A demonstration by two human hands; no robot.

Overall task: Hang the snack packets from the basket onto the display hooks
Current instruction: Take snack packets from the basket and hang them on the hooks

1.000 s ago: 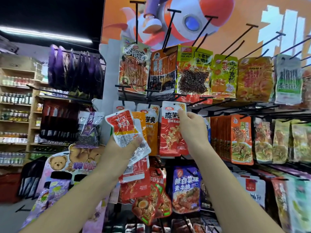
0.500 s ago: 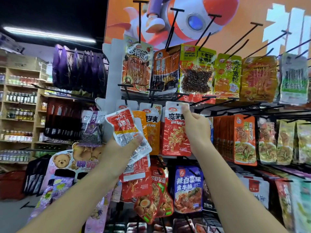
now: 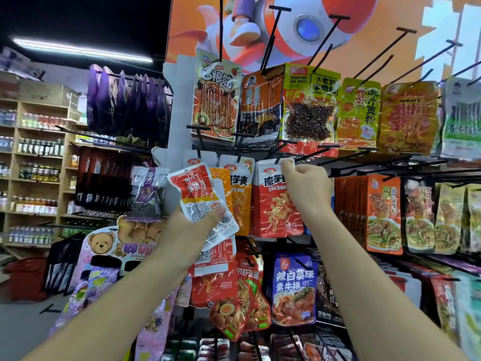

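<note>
At the far left, wooden shelves [image 3: 39, 157] carry rows of bottles, and low beneath them sits a blurred red basket [image 3: 24, 278]. Beside the shelves a bunch of purple packets [image 3: 125, 100] hangs from a rail, with a bear packet [image 3: 102, 244] lower down.

The left hand [image 3: 191, 234] is raised in front of the display rack and grips a small fan of red and white snack packets [image 3: 199, 196]. Its thumb [image 3: 216, 213] lies clamped across their front, and the other fingers are hidden behind them. The fan tilts to the left and overlaps an orange packet [image 3: 240, 199] that hangs in the middle row.

Just to the right, a red packet [image 3: 274, 207] with white characters hangs upright beside the orange one. The right hand [image 3: 307, 188] pinches its top right corner, fingers curled tightly together, with the fingertips right at the tip of a black hook [image 3: 278, 160]. The hand covers part of the top edge, so I cannot tell whether the packet's hole is over that hook.

Above both hands a row of larger packets [image 3: 309, 113] hangs from long hooks in front of an orange poster [image 3: 364, 29]. Between the two forearms, lower on the rack, hangs a blue packet [image 3: 294, 287]. Further right in the middle row hangs a noodle packet [image 3: 384, 217] with an orange front, and more yellow and green ones follow toward the right edge, blurred.
</note>
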